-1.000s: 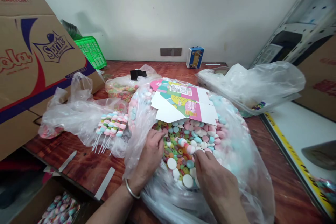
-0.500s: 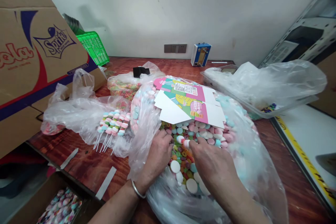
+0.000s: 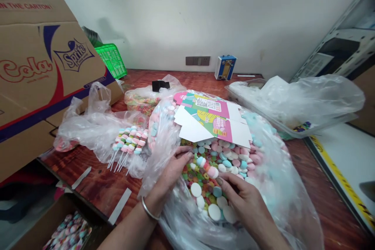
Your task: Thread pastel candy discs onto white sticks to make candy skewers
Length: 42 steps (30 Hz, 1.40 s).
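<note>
Candy skewer point(image 3: 207, 167) over sweets point(image 3: 234, 156), reddish wooden table point(image 3: 326, 199), white wall point(image 3: 181, 15) behind

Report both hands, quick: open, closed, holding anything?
Left hand: partly curled at the loose candies; any hold cannot be told.
Right hand: closed, holding the candy skewer at one end.

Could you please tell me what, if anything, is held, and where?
The right hand holds a candy skewer by its near end; left hand, cannot tell.

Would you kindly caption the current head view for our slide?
Left hand and right hand near opposite ends of a candy row, above a bag of loose candies.
</note>
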Each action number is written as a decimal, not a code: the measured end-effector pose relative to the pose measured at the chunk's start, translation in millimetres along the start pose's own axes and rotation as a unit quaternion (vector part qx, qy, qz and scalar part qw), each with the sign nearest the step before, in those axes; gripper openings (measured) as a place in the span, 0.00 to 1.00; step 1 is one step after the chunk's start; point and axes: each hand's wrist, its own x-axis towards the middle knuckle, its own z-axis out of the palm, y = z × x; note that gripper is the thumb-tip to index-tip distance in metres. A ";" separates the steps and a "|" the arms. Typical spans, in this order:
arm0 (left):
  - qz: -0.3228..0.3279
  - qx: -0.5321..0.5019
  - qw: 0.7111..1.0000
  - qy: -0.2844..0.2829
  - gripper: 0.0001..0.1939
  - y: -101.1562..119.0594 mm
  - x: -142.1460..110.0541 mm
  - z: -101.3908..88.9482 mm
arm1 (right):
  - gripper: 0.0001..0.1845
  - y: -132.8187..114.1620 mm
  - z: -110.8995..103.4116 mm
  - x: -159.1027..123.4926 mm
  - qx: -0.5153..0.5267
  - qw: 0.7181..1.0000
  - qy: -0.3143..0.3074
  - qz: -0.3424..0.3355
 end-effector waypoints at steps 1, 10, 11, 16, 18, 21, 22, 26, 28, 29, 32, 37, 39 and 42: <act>-0.001 0.000 1.000 -0.001 0.16 -0.2 -1.1 2.0 | 0.21 -1.2 0.0 -2.1 0.006 1.000 0.004 -0.004; 0.101 0.143 0.984 -0.023 0.12 4.0 -18.3 13.4 | 0.18 -7.7 1.2 -18.1 -0.058 0.996 0.062 -0.010; 0.129 0.158 0.979 -0.018 0.11 3.9 -20.2 15.0 | 0.18 -9.3 4.3 -21.4 -0.063 0.995 0.075 -0.014; 0.164 0.151 0.975 -0.001 0.10 1.0 -28.5 22.6 | 0.16 -19.3 26.5 -38.8 -0.028 0.992 0.115 -0.038; 0.161 0.127 0.979 0.002 0.09 -0.7 -30.7 24.9 | 0.17 -21.0 34.7 -44.7 0.016 0.994 0.107 -0.032; 0.133 0.052 0.990 -0.007 0.09 -1.3 -33.7 30.6 | 0.18 -20.3 43.7 -51.6 0.084 0.993 0.083 0.000; 0.116 0.008 0.993 -0.004 0.11 -0.4 -35.0 33.6 | 0.18 -19.5 46.1 -53.6 0.095 0.992 0.083 0.007; 0.013 -0.164 0.986 -0.014 0.17 7.8 -42.7 48.3 | 0.18 -17.2 54.8 -60.2 0.074 0.991 0.113 -0.027; -0.034 -0.200 0.978 -0.048 0.18 10.5 -47.5 55.1 | 0.16 -16.9 58.2 -62.7 0.054 0.989 0.124 -0.059; -0.049 -0.211 0.974 -0.060 0.17 10.6 -49.9 57.8 | 0.15 -16.7 59.5 -63.8 0.047 0.988 0.127 -0.071; -0.056 -0.232 0.968 -0.079 0.17 6.7 -57.2 63.4 | 0.15 -15.4 61.9 -66.3 0.027 0.986 0.134 -0.096; -0.050 -0.208 0.970 -0.117 0.17 -5.8 -67.6 66.1 | 0.15 -13.0 64.2 -67.6 0.002 0.979 0.170 -0.115; -0.050 -0.189 0.973 -0.124 0.17 -9.6 -69.6 66.9 | 0.16 -13.9 62.8 -64.5 -0.015 0.977 0.171 -0.129; -0.029 -0.169 0.977 -0.124 0.17 -11.6 -65.0 69.8 | 0.15 -14.1 53.0 -51.7 -0.024 0.974 0.160 -0.157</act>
